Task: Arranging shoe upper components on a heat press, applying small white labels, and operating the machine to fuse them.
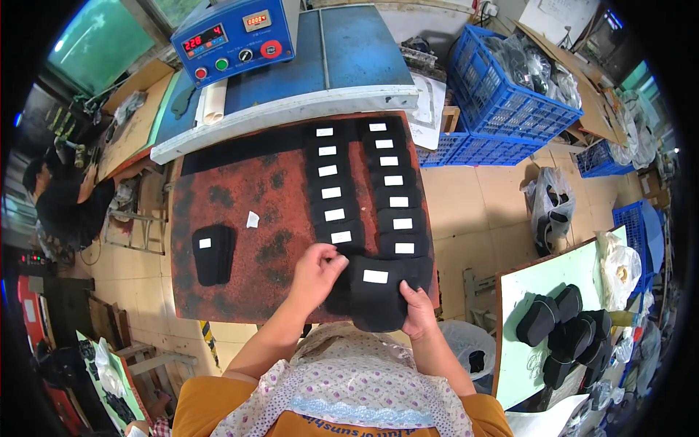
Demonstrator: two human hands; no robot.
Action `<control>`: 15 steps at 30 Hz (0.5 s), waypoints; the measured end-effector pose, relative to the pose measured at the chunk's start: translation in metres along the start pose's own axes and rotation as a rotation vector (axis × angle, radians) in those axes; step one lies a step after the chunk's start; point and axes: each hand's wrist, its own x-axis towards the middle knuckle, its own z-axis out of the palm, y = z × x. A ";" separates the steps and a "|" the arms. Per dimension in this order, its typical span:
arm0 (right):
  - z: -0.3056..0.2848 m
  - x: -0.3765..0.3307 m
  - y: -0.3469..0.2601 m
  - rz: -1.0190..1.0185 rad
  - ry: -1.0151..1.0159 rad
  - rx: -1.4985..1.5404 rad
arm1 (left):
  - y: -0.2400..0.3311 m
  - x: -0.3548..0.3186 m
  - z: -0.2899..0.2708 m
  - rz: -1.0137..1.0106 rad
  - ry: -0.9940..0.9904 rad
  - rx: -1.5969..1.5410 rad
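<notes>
My right hand [418, 309] grips the right edge of a black fabric pad [378, 306], thumb on top; a white label [376, 277] lies on its upper part. Just left of it, my left hand [317, 275] has its thumb and fingertips pinched together; anything between them is too small to make out. Those fingertips are close to the lowest labelled pad [341, 237] of the left column. Two columns of overlapping black pads, each with a white label, run up the table, the right column [393, 200] beside the left one. Another black pad stack [213, 255] with a label lies at the left.
A white scrap [253, 219] lies on the red-brown table [255, 291]. Beyond stands a blue machine [237, 44] with buttons and displays. Blue crates [502, 95] are stacked at far right. On a pale green table [524, 371] at right sit black padded pieces. Another person [65, 189] sits far left.
</notes>
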 end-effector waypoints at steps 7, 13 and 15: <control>0.001 -0.007 -0.019 -0.046 -0.038 0.031 | 0.008 -0.003 -0.011 -0.249 -0.038 -0.229; -0.013 -0.003 -0.017 -0.074 0.071 -0.023 | -0.009 0.005 -0.012 -0.165 0.031 -0.014; -0.016 -0.004 -0.018 -0.102 0.086 -0.020 | -0.021 0.006 -0.015 -0.155 0.060 -0.002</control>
